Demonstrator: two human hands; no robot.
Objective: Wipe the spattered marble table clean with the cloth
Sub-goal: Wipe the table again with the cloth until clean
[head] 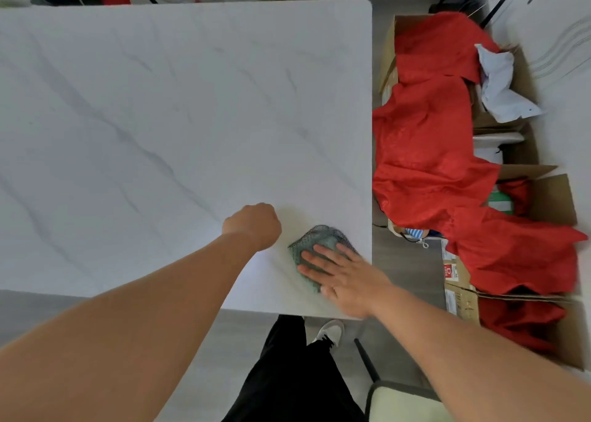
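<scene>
Here, right hand [343, 276] flat on cloth [315, 245], left hand [256, 225] fisted, empty, on marble table [160, 101]

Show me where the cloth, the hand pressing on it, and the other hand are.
cloth [315, 237]: head view, bare mesh part beyond the fingertips.
right hand [343, 276]: head view, back of the flat hand.
left hand [256, 225]: head view, back of the fist.

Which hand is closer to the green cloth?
Right. The right hand lies flat on the cloth, pressing it to the table. The left hand is a fist resting on the table just left of the cloth, not touching it.
</scene>
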